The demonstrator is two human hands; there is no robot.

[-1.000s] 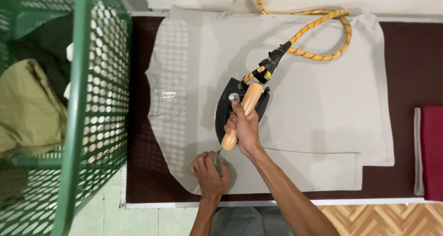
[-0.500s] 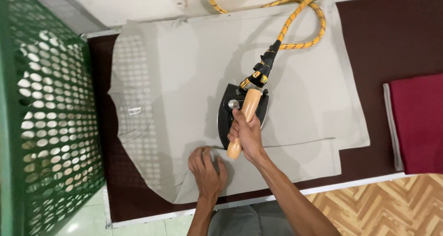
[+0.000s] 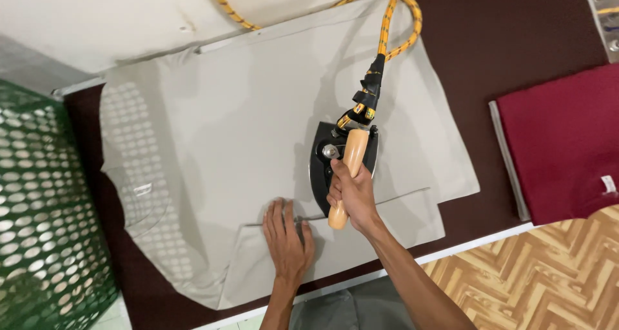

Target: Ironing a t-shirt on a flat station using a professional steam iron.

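Iron (image 3: 342,162), black w/ wooden handle, sits flat on the grey garment (image 3: 258,143), approx. mid-table (image 3: 516,46). Right hand (image 3: 351,191) is wrapped tight round the handle, fingers curled closed. Left hand (image 3: 287,236) lies flat, fingers spread slightly, pressing the garment's folded lower edge just beside the iron's tip. Yellow braided cord (image 3: 387,20) loops off the iron's back end. Dark red folded cloth (image 3: 567,143) lies well apart to the right; green mesh basket (image 3: 45,227) at left.

Green basket (image 3: 45,227) crowds left; folded red cloth (image 3: 567,143) blocks right.
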